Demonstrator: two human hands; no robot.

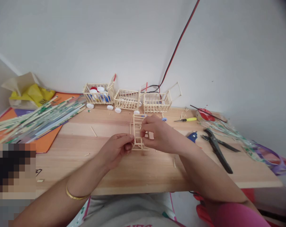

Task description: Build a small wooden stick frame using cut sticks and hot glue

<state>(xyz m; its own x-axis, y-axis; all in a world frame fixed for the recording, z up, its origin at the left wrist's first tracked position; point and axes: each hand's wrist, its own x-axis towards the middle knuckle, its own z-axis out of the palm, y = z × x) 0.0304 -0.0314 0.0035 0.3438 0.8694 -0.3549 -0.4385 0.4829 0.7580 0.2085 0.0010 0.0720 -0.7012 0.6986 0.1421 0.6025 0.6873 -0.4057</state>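
A small open frame of thin wooden sticks stands on the wooden table in front of me. My left hand is closed with thumb and fingers pinched at the frame's lower left side. From the right, my right hand reaches over the frame with its fingers bent together at the upper right part, covering that side. Whatever its fingertips pinch is too small or hidden to make out.
Behind stand three stick-built carts: one with bottle caps, a wheeled one and another. Bundled sticks lie left. Rightward are a yellow-handled knife, blue glue gun and black cutters. A person sits left, blurred.
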